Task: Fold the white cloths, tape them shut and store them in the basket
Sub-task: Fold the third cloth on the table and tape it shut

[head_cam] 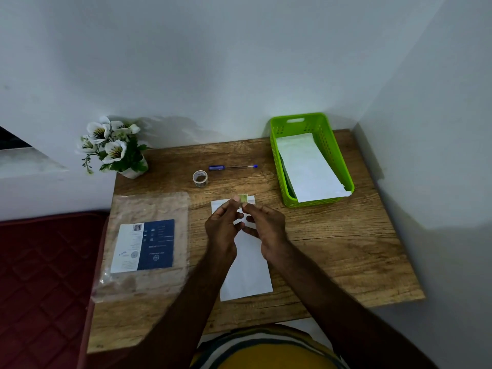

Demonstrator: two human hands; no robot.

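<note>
Pinching one tape piece, two hands above one cloth.

Your wooden table stood in a corner against the white walls. On it, at the far left, sat a potted white flower; near left lay a clear plastic packet with a blue label. A tape roll and a blue pen lay far centre. The green basket sat far right, a folded white cloth near centre.
</note>
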